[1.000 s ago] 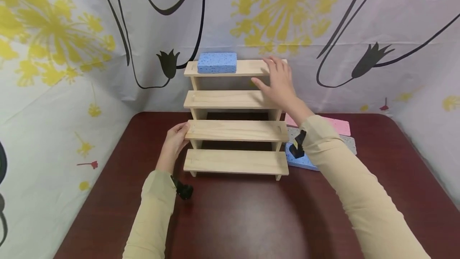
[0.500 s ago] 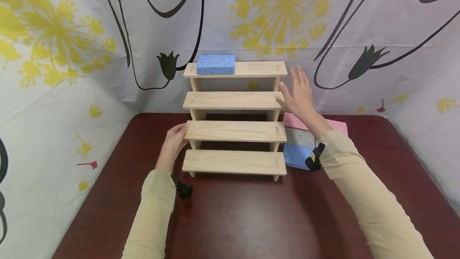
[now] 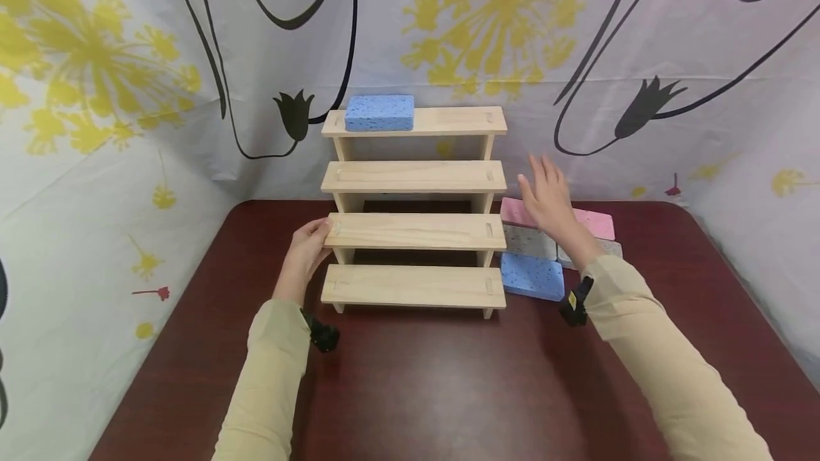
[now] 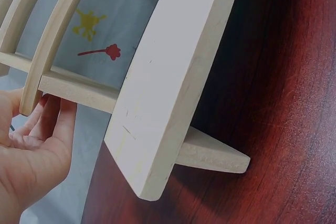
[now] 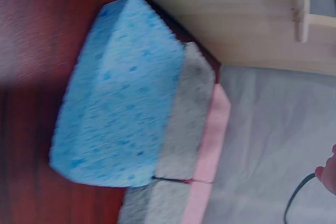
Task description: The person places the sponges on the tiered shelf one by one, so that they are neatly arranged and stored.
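Stepped wooden stand (image 3: 413, 285), head view: between the two hands on the dark red table (image 3: 410, 390), its four shelves climbing away from the person
Left hand (image 3: 305, 253): gripping the near-side end of the third shelf down (image 3: 416, 230); to my eye a sound steadying hold, best firm without dragging or tipping anything
Right hand (image 3: 552, 201): well apart from the left, out past the stand's other side, fingers straight and a little spread, nothing in them
Lone blue sponge (image 3: 379, 113): flat on the top shelf (image 3: 458, 120), farther out than the left hand; the bare wood beside it lies on the right hand's side
Sponge rows: under and around the right hand, the table's blue sponge (image 3: 532, 277) on the person's side, then grey sponges (image 3: 530, 242), pink sponges (image 3: 594, 224) beyond, partly covered by hand and arm
Fingers (image 4: 64, 124), left wrist view: reaching under the held shelf's end, near an upright; the stand's foot (image 4: 212, 153) meets the table, so I'd judge little force is needed
Fingertips (image 5: 328, 174), right wrist view: only just in sight, clear of the sponges; since blue lies close against grey, a straight-down pinch would likely disturb its neighbours least
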`<state>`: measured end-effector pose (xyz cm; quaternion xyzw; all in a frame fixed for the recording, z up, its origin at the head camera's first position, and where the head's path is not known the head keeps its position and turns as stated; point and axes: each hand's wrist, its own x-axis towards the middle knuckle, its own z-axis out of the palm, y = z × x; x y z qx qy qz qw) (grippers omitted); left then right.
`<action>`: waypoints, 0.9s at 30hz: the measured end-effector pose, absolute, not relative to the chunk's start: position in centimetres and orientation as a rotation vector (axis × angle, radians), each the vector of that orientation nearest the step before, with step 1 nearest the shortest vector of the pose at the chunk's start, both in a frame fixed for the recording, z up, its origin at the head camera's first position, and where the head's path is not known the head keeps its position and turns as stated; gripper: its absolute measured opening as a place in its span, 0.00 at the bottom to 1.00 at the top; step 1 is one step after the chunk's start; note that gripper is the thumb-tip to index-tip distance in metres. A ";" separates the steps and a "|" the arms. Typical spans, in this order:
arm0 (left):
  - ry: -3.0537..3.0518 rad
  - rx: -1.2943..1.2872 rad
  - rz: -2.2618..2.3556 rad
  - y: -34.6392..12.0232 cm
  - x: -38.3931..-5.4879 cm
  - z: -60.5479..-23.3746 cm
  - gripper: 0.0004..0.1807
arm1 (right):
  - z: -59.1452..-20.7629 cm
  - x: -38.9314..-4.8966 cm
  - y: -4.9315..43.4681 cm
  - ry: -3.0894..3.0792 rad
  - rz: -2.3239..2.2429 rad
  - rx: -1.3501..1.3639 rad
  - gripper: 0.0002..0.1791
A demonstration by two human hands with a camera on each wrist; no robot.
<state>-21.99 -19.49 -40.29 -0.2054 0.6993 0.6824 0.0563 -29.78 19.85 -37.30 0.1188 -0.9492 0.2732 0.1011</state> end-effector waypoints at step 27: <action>2.121 -0.646 2.055 -19.5 -22.1 -40.5 0.28 | -46.2 -24.5 24.9 -3.168 0.407 0.812 0.59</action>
